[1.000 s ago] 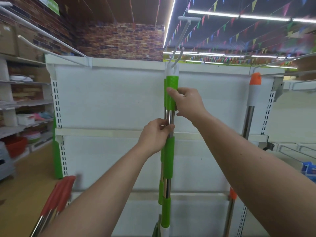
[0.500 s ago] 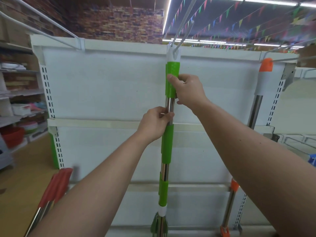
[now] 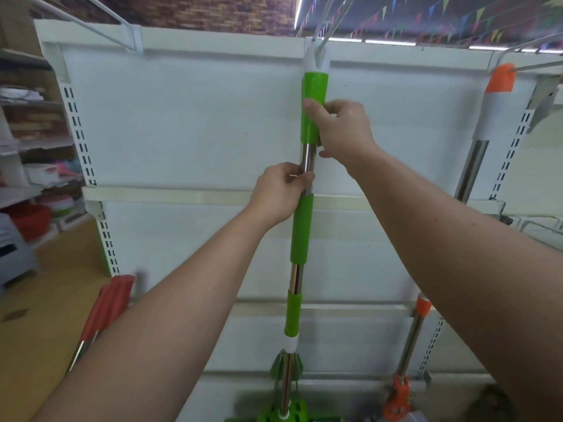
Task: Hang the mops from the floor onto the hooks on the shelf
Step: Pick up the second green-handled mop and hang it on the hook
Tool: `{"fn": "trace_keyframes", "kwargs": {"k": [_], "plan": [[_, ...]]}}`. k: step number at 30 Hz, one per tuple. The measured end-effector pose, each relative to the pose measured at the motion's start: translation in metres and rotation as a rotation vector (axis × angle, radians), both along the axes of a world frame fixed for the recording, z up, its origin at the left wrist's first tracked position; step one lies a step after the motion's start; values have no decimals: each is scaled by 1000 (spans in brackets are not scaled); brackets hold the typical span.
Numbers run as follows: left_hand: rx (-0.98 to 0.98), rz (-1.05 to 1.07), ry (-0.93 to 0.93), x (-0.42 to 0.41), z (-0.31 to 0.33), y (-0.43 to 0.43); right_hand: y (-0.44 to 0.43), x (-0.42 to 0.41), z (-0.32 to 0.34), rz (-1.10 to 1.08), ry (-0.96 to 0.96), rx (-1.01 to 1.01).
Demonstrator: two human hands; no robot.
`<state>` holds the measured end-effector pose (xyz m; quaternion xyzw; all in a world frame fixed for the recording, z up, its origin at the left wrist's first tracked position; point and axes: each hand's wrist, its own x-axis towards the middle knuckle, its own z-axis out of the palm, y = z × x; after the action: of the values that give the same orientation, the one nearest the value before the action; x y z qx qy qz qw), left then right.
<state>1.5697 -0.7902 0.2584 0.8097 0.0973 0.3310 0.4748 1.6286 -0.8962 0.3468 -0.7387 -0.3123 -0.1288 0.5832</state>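
My right hand (image 3: 342, 132) grips the top sleeve, my left hand (image 3: 278, 193) pinches the bare shaft of the green-sleeved steel mop (image 3: 300, 236), upright, its white cap threaded on the white wire hook (image 3: 327, 41). I judge hanging nearly done; next, release gently.

The single head-worn camera faces the white shelf (image 3: 182, 117) squarely, from arm's reach. Its wide view runs from the ceiling (image 3: 426, 13) above the shelf to the floor (image 3: 45, 300) at its foot.
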Motion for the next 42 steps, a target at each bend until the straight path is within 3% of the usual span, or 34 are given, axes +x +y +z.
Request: {"fn": "trace_keyframes", "kwargs": {"k": [14, 22, 32, 42], "plan": [[-130, 37, -15, -15, -33, -22, -8, -7, -31, 30, 58, 3], [8, 92, 217, -44, -78, -37, -39, -20, -84, 88, 234, -43], [-243, 188, 261, -128, -151, -72, -71, -71, -157, 270, 420, -86], [-351, 404, 312, -244, -210, -66, -46, -165, -232, 483, 559, -210]]}}
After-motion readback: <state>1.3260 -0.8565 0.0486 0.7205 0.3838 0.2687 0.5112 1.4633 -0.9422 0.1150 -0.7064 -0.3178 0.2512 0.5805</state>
